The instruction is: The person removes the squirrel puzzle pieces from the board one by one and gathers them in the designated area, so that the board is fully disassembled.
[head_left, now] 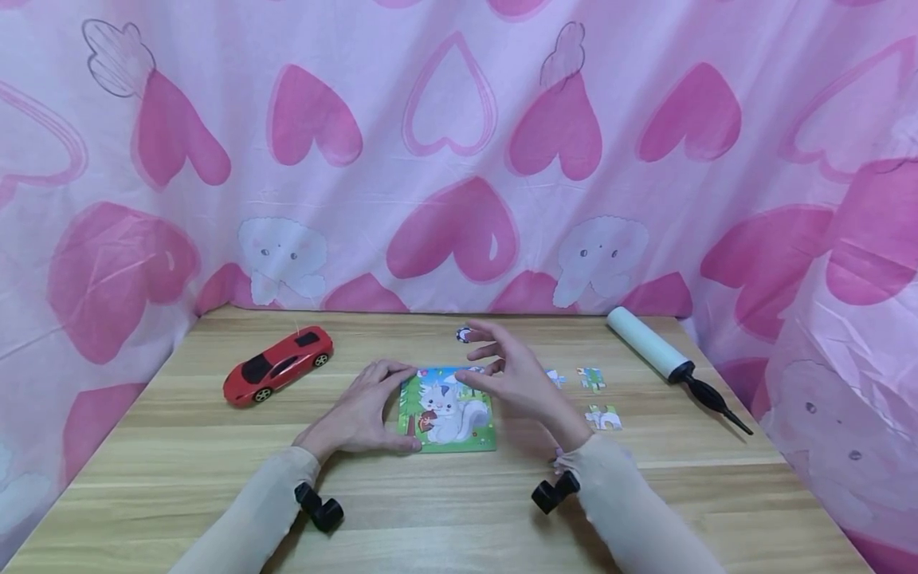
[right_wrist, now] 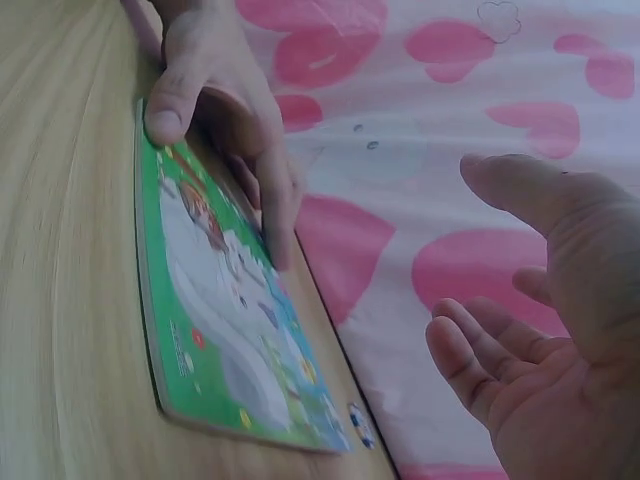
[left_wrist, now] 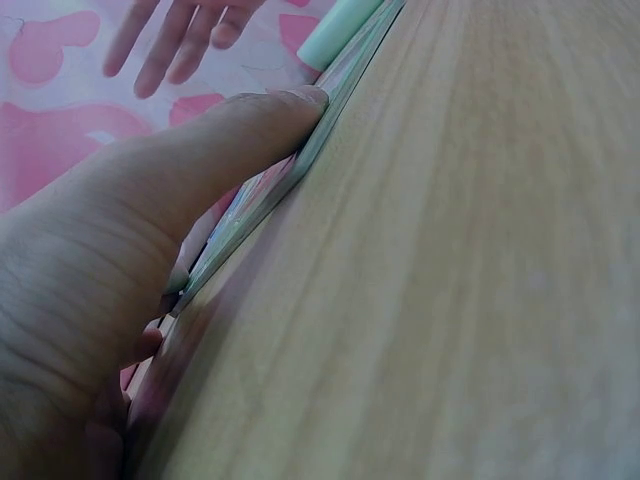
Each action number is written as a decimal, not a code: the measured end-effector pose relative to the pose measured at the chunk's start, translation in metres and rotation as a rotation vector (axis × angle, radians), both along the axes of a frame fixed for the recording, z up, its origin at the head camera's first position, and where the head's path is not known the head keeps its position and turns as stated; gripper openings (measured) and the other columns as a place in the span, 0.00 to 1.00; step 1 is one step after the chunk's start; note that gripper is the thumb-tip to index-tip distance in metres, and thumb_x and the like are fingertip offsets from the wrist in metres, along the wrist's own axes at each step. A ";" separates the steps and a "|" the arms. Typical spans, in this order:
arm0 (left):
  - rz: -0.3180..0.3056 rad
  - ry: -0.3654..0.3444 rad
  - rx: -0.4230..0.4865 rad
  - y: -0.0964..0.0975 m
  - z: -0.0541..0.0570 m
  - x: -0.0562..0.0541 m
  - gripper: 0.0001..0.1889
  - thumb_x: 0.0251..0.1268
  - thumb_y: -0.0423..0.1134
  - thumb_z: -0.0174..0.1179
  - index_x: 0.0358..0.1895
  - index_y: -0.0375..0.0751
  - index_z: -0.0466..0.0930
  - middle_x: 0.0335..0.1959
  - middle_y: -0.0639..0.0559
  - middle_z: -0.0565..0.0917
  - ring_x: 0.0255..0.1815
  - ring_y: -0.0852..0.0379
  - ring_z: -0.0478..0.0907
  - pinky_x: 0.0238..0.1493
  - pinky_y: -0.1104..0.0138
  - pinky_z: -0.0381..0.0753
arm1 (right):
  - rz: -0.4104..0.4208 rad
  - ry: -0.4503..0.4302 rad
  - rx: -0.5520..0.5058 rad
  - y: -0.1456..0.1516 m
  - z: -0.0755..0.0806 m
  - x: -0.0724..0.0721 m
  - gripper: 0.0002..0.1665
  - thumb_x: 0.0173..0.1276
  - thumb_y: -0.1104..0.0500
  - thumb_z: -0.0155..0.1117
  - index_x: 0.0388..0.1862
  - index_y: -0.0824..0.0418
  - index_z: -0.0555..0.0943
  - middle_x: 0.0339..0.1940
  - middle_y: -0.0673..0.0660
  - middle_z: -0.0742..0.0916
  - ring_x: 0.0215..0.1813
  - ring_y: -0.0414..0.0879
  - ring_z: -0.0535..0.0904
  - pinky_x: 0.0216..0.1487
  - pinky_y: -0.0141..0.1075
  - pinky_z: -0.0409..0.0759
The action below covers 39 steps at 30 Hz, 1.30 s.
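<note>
A square picture puzzle [head_left: 448, 414] lies flat on the table, showing a white squirrel on a green ground. My left hand [head_left: 369, 410] holds it at the left side, thumb [left_wrist: 270, 115] on the near corner and forefinger along the far edge. Above the puzzle's right side hovers my right hand [head_left: 512, 375], fingers loosely bent and spread with nothing between them. The right wrist view also shows the puzzle [right_wrist: 230, 330] and its thin edge, and the right hand [right_wrist: 555, 350] raised off it.
Several loose jigsaw pieces [head_left: 604, 417] lie right of the puzzle. Behind it is a small round dark-and-white disc [head_left: 462, 335]. A red toy car [head_left: 280, 367] stands at left, and a pale green hand pump [head_left: 649, 344] lies at right. A pink heart-patterned curtain [head_left: 452, 104] closes the back.
</note>
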<state>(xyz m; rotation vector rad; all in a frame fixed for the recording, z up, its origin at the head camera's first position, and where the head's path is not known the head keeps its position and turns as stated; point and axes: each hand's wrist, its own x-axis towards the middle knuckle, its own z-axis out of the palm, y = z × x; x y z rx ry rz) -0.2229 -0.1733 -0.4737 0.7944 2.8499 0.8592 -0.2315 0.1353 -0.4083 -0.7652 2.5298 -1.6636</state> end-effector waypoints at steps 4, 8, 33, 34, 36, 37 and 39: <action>-0.003 0.008 0.005 -0.001 0.000 0.000 0.68 0.45 0.79 0.79 0.88 0.47 0.65 0.83 0.48 0.66 0.83 0.44 0.62 0.86 0.37 0.62 | 0.007 -0.023 -0.014 -0.011 -0.003 -0.003 0.48 0.73 0.54 0.83 0.86 0.47 0.70 0.75 0.56 0.83 0.68 0.61 0.85 0.60 0.46 0.90; -0.006 0.015 0.007 -0.001 0.000 0.000 0.68 0.46 0.79 0.80 0.88 0.46 0.66 0.82 0.47 0.67 0.83 0.44 0.62 0.85 0.36 0.63 | -0.004 -0.031 -0.009 -0.023 -0.008 -0.005 0.47 0.73 0.53 0.83 0.86 0.50 0.70 0.75 0.55 0.82 0.67 0.57 0.86 0.63 0.50 0.89; -0.018 0.029 0.019 0.000 -0.001 0.001 0.67 0.48 0.77 0.80 0.88 0.43 0.65 0.81 0.45 0.68 0.83 0.42 0.63 0.86 0.36 0.62 | -0.007 -0.070 0.161 -0.049 -0.054 -0.009 0.31 0.71 0.55 0.84 0.69 0.63 0.85 0.51 0.52 0.90 0.46 0.43 0.86 0.49 0.34 0.88; -0.018 0.028 0.018 -0.001 -0.001 0.001 0.67 0.48 0.77 0.80 0.88 0.43 0.65 0.81 0.45 0.68 0.83 0.42 0.63 0.86 0.36 0.62 | -0.011 -0.071 0.171 -0.049 -0.054 -0.009 0.31 0.71 0.55 0.84 0.69 0.62 0.85 0.51 0.51 0.90 0.46 0.42 0.86 0.49 0.34 0.88; -0.019 0.032 0.019 -0.001 -0.001 0.001 0.67 0.48 0.77 0.80 0.88 0.42 0.66 0.81 0.45 0.68 0.82 0.42 0.63 0.85 0.35 0.62 | -0.016 -0.067 0.185 -0.050 -0.055 -0.008 0.30 0.71 0.55 0.84 0.68 0.61 0.86 0.50 0.49 0.89 0.46 0.42 0.85 0.48 0.33 0.88; -0.020 0.033 0.019 -0.001 -0.001 0.000 0.67 0.48 0.77 0.80 0.88 0.43 0.66 0.81 0.45 0.68 0.82 0.42 0.63 0.85 0.36 0.63 | -0.017 -0.064 0.190 -0.051 -0.055 -0.008 0.30 0.71 0.55 0.84 0.68 0.60 0.86 0.50 0.49 0.89 0.46 0.42 0.85 0.47 0.33 0.88; -0.020 0.038 0.019 -0.001 -0.001 0.000 0.66 0.48 0.76 0.80 0.87 0.43 0.66 0.81 0.45 0.68 0.82 0.42 0.63 0.85 0.36 0.63 | -0.020 -0.056 0.197 -0.053 -0.055 -0.008 0.29 0.70 0.55 0.85 0.67 0.60 0.86 0.49 0.49 0.89 0.45 0.42 0.85 0.46 0.32 0.87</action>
